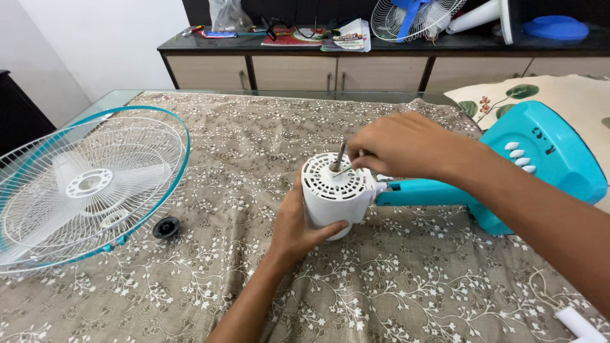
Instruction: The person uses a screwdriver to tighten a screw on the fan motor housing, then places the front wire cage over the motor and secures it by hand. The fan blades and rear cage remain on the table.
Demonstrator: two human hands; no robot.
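- The white plastic fan motor housing [335,194], cylindrical with a vented top face, stands upright on the floral-patterned brown tablecloth [394,279], near the middle of the table.
- A bare metal motor shaft [340,156] rises from the centre of the housing's top face, tilted slightly to the right.
- The left hand [298,225] wraps the near side of the housing, thumb pressed across its lower front, fingers curled round behind; grip closed firmly on the housing.
- The right hand [397,146] hovers over the housing's top right edge, fingertips pinched together beside the shaft. A thin pale sliver shows between them; what it is cannot be told.
- A turquoise plastic fan neck [422,192] joins the housing on its right side and runs to the turquoise plastic fan base [546,159], which lies tipped on its side, right of the housing, with 4 white oval buttons showing.
- A round white wire fan guard with turquoise rim [89,184] lies well left of the housing, with translucent blades inside it.
- A small black round plastic cap [166,227] lies between the guard and the housing, just beside the guard's rim.
- A white plastic piece [578,325] lies at the near right corner, well apart from the housing.
- Behind the housing, a dark-topped wooden sideboard [381,67] carries another white fan guard [413,18] and papers.
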